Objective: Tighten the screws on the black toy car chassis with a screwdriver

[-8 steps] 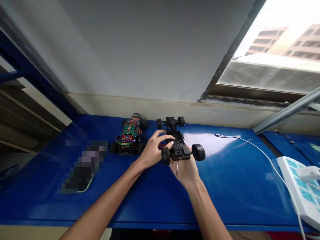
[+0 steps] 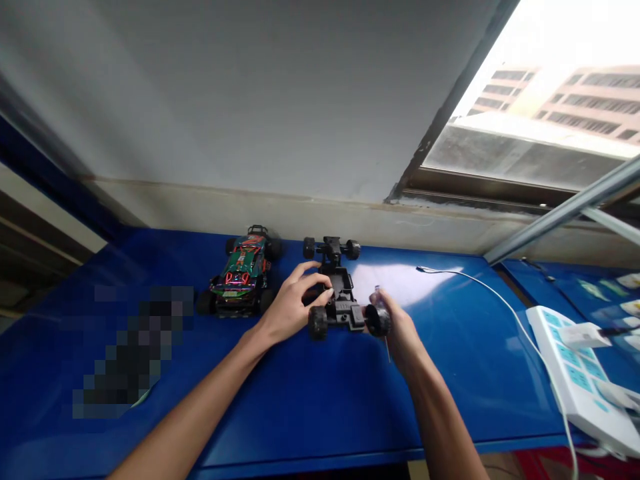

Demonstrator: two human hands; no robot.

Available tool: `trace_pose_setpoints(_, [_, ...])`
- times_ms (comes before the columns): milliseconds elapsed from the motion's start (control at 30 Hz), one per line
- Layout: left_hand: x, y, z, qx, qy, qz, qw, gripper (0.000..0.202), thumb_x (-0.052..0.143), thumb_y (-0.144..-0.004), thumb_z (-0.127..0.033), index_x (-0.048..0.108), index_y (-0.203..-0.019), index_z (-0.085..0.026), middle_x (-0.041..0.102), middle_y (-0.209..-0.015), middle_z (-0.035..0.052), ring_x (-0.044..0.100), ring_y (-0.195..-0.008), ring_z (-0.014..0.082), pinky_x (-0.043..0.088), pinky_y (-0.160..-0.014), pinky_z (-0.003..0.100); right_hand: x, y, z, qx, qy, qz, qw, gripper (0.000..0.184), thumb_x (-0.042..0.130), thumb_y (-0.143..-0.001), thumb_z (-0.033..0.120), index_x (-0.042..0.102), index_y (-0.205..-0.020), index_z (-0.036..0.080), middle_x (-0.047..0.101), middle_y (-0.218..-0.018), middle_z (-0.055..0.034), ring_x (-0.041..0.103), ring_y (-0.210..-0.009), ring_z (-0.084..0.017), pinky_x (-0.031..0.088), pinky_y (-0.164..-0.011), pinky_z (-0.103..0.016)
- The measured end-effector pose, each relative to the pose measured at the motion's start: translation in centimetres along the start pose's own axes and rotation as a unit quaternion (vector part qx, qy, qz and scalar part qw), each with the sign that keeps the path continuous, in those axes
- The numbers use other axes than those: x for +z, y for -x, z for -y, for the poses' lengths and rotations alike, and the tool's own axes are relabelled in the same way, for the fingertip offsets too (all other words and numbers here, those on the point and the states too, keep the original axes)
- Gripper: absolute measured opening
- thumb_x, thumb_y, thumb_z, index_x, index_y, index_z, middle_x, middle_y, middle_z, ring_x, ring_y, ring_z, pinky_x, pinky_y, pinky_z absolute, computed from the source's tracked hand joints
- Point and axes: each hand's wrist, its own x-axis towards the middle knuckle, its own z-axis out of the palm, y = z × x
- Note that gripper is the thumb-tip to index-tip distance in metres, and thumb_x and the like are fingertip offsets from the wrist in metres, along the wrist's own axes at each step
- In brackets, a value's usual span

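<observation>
Black car chassis (image 2: 342, 287) over the middle of the blue tabletop (image 2: 320, 413), right of the green toy car (image 2: 243, 273); whether its near wheels (image 2: 317, 323) rest there is hard to tell. Left hand (image 2: 291, 304): fingers pinching its left side. Right hand (image 2: 403, 331): fingers curled around a thin tool (image 2: 389, 351) beside the near right wheel (image 2: 379, 321). One-sided hold: a push from the right could swivel or roll the chassis. Tool, so close, might snag the wheel.
</observation>
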Motion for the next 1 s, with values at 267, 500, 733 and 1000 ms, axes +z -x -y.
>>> trace_pose_setpoints(267, [0.6, 0.4, 1.3, 0.023, -0.056, 0.032, 0.998, 0.023, 0.056, -0.107, -0.042, 0.071, -0.118, -0.028, 0.053, -0.153, 0.0092, 0.052, -0.148, 0.0302, 0.042, -0.127, 0.052, 0.9, 0.2, 7.8, -0.300, 0.246, -0.077, 0.919, 0.026, 0.075, -0.094, 0.051, 0.080, -0.095, 0.025, 0.077, -0.100, -0.0034, 0.066, -0.092, -0.020, 0.050, -0.079, -0.033])
trace_pose_setpoints(500, [0.5, 0.7, 1.5, 0.013, -0.040, 0.026, 0.999, 0.032, 0.050, -0.110, -0.041, 0.073, -0.130, -0.033, 0.048, -0.165, 0.0057, 0.049, -0.153, 0.0297, 0.039, -0.130, 0.052, 4.6, -0.3, 8.9, -0.443, 0.246, -0.042, 0.861, 0.020, 0.085, -0.083, 0.036, 0.084, -0.102, 0.028, 0.077, -0.091, -0.0001, 0.067, -0.076, -0.015, 0.056, -0.066, -0.031])
trace_pose_setpoints(733, [-0.6, 2.1, -1.1, 0.101, 0.049, -0.039, 0.993, 0.028, 0.053, -0.107, -0.033, 0.070, -0.130, -0.030, 0.072, -0.139, 0.0063, 0.061, -0.140, 0.0283, 0.048, -0.122, 0.052, 5.3, -0.8, 6.2, -0.550, 0.237, -0.078, 0.797, 0.038, 0.084, -0.087, 0.020, 0.076, -0.122, 0.032, 0.075, -0.087, 0.0026, 0.071, -0.072, -0.016, 0.062, -0.071, -0.035])
trace_pose_setpoints(1000, [1.2, 2.7, -2.4, 0.186, -0.029, -0.028, 0.982, 0.047, 0.081, -0.082, -0.020, 0.066, -0.127, -0.026, 0.077, -0.125, 0.0077, 0.072, -0.118, 0.0285, 0.055, -0.110, 0.051, 4.9, -0.7, 4.6, -0.631, 0.284, -0.092, 0.716, 0.047, 0.089, -0.078, 0.009, 0.075, -0.120, 0.025, 0.075, -0.083, 0.0044, 0.074, -0.069, -0.014, 0.061, -0.064, -0.028])
